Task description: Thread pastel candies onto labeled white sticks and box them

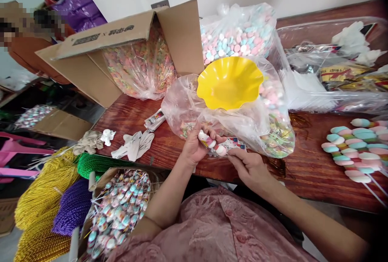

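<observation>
My left hand [193, 147] is closed around a marshmallow skewer [220, 150] with white and pink pieces, held above the front edge of the table. At its near end, the fingers of my right hand [249, 164] are pinched together, seemingly on the stick, which is mostly hidden. A small printed wrapper [237, 143] shows just behind the skewer. Past my hands, a yellow wavy-rimmed bowl [228, 86] rests on clear plastic bags of candy. On the right of the table lies a pile of finished-looking marshmallow skewers [357, 149] in pink, blue and white.
A cardboard box [182, 32] holds a bag of gummy candy [142, 64]. Crumpled gloves [133, 145] and a stack of printed packets [154, 120] lie at left. Below stand a box of wrapped skewers [118, 209] and gold twisted cords [45, 193]. A clear tub [306, 102] sits back right.
</observation>
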{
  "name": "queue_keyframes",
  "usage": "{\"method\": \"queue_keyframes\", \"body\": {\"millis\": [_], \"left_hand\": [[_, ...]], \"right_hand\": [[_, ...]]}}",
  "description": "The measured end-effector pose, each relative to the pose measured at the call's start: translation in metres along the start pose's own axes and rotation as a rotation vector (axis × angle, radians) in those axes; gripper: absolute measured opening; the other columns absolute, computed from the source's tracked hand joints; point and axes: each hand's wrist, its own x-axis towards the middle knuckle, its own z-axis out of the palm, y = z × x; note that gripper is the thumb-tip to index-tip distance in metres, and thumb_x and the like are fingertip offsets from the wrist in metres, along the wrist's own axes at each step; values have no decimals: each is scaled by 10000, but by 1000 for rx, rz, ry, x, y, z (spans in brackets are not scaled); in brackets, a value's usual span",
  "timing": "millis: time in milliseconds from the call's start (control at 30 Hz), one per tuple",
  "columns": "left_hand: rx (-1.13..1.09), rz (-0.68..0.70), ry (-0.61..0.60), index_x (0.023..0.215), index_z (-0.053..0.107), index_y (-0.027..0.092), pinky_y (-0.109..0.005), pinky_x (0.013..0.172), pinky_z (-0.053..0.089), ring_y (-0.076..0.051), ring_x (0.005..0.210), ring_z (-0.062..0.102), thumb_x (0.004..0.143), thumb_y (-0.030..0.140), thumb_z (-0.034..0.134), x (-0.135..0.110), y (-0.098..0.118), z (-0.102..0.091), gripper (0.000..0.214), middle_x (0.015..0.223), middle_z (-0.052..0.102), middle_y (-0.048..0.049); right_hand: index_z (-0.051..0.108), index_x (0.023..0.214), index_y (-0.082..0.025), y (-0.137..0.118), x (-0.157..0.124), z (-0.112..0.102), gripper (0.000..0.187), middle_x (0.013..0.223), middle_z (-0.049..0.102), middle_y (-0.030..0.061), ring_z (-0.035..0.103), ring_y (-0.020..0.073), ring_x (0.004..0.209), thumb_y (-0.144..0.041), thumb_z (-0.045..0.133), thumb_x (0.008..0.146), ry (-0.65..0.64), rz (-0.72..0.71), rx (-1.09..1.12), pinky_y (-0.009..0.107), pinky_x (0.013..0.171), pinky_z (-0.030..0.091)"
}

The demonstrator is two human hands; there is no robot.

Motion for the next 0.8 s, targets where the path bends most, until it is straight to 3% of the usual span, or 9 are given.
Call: {"method": "queue_keyframes", "body": {"millis": [67,133,267,400,533,667,733,800], "left_hand": [[-10,5,30,613,513,163,-429,826,562,-183,644,656,860,568,627,3,-1,2,488,600,578,1],[16,23,52,628,541,159,-433,835,561,-195,684,672,815,564,685,4,2,1,469,630,602,-4],[69,69,24,673,571,163,-437,890,545,-206,761,684,680,461,837,5,4,-4,400,673,597,13],[-2,121,-11,647,508,181,-461,928,527,-150,666,616,621,424,877,4,-2,0,443,598,451,67],[-55,168,-30,780,554,212,-463,906,528,-130,631,569,575,498,884,2,-11,4,482,637,473,73],[14,92,-85,638,467,182,-425,908,528,-132,631,586,665,440,845,0,-19,6,458,608,482,56],[41,65,-108,600,446,174,-409,908,525,-168,707,636,710,460,810,-1,-22,8,475,605,499,38],[58,54,-108,616,475,172,-396,907,519,-209,807,672,698,482,816,-2,-24,8,468,631,543,21]], "right_hand": [[688,923,-172,0,3,1,235,701,653,32,524,126,582,-177,455,942,78,-229,-297,264,586,361],[695,900,-162,3,8,0,248,666,641,37,512,131,546,-123,451,924,140,-369,-535,281,559,334],[684,844,-154,6,15,-3,238,668,644,45,532,140,545,-108,465,923,199,-400,-657,294,540,319],[676,878,-165,-2,15,4,221,701,665,36,545,131,562,-164,465,946,133,-224,-315,276,559,352],[632,771,-193,-16,12,16,238,567,555,-22,474,109,522,-294,498,940,21,130,249,249,544,363],[614,730,-189,-23,10,30,286,529,508,-40,345,82,445,-430,574,878,-51,443,713,237,443,250],[629,757,-186,-25,11,34,274,527,503,-46,303,72,427,-440,597,855,-33,492,803,234,427,217],[637,747,-186,-25,13,35,247,531,508,-44,334,75,444,-407,600,851,28,447,766,233,447,259]]}}
